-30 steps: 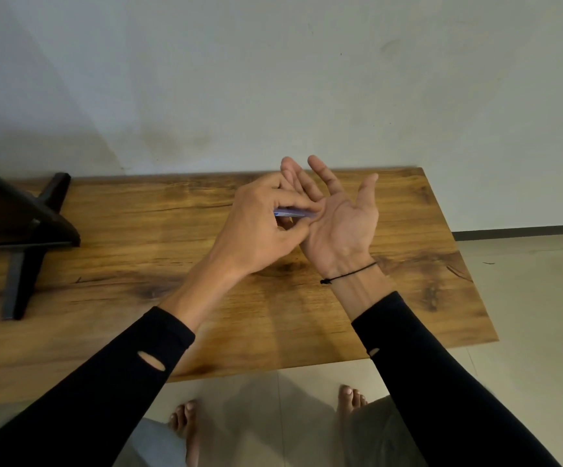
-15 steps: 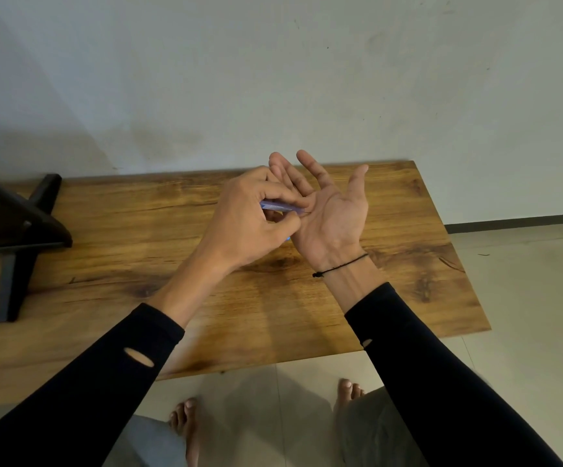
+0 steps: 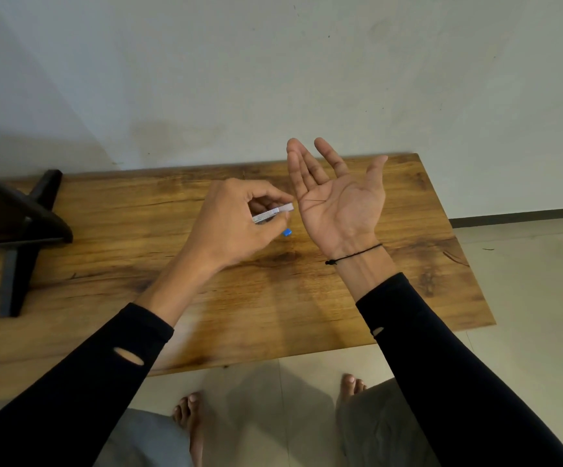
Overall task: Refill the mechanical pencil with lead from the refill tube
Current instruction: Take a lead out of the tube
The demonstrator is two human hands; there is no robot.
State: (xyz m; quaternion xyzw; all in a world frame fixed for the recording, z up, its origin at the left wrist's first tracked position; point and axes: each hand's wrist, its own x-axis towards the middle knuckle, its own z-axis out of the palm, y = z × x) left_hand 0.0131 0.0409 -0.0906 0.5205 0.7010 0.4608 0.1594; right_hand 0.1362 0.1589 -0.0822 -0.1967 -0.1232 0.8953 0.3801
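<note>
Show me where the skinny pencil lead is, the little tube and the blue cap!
pencil lead [image 3: 315, 200]: head view, the middle of the thin dark line lying on the open palm.
refill tube [image 3: 273, 213]: head view, the middle of its pale body.
blue cap [image 3: 287, 232]: head view, its visible blue face.

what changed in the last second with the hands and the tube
The left hand, holding the refill tube, drew back left off the right hand, leaving a thin lead on the palm. A blue cap now shows below the tube. The right palm stayed open and upturned over the table.
</note>
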